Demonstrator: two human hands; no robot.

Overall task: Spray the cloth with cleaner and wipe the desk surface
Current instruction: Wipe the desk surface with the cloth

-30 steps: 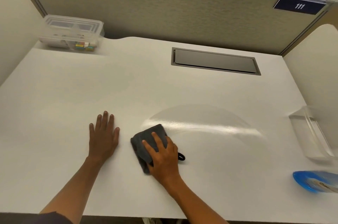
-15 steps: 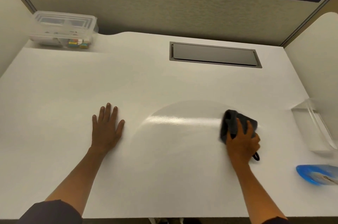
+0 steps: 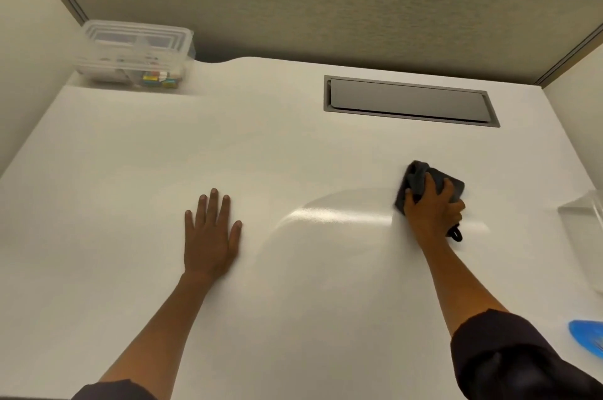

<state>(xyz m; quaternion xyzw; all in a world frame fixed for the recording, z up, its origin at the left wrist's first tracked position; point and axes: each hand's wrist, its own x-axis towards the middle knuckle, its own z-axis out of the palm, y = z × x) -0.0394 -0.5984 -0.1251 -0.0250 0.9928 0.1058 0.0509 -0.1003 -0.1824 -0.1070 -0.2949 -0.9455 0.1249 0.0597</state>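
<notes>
The blue object and clear tray are cut off at right — the blue one blurred.

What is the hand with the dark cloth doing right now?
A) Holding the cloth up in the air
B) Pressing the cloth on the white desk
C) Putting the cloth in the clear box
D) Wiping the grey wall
B: the right hand has the bunched dark cloth pressed on the white desk, beside a shiny wet streak.

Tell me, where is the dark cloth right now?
In the head view, the dark cloth lies on the right half of the desk, bunched under the right hand, nearer the person than the grey hatch.
</notes>
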